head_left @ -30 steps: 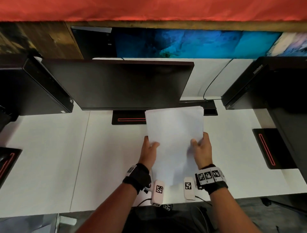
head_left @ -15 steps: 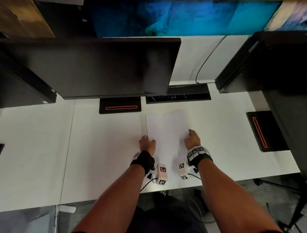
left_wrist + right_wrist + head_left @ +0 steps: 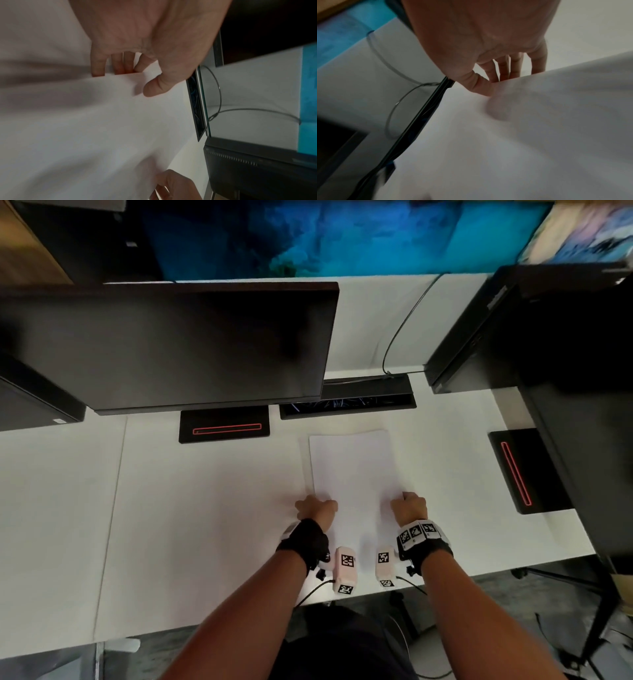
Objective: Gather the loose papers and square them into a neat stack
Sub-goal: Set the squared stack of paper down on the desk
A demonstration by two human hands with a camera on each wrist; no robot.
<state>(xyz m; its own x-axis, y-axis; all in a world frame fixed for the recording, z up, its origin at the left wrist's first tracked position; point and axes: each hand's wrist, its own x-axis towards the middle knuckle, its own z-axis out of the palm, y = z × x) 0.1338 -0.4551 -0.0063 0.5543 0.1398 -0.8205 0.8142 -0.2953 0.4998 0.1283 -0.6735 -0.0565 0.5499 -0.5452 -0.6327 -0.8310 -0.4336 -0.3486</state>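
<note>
A stack of white papers point(image 3: 352, 470) lies lengthwise on the white desk point(image 3: 205, 508) in front of me, with one sheet's edge showing slightly past its left side. My left hand point(image 3: 317, 506) grips the stack's left edge near the near end. The left wrist view shows the fingers point(image 3: 118, 67) tucked under the paper point(image 3: 102, 121) and the thumb on top. My right hand point(image 3: 409, 506) grips the right edge opposite. In the right wrist view its thumb point(image 3: 481, 86) presses on the paper point(image 3: 522, 135) while the fingers go under the edge.
A dark monitor point(image 3: 171, 347) stands behind and to the left, its base point(image 3: 224, 428) close to the stack's far left corner. A cable slot point(image 3: 347, 402) lies just beyond the papers. A black computer tower point(image 3: 548, 337) and another monitor base point(image 3: 517, 470) are at the right.
The papers, held up off the desk a second ago, have come down flat onto it. Both hands have lowered with them and keep their hold on the side edges.
</note>
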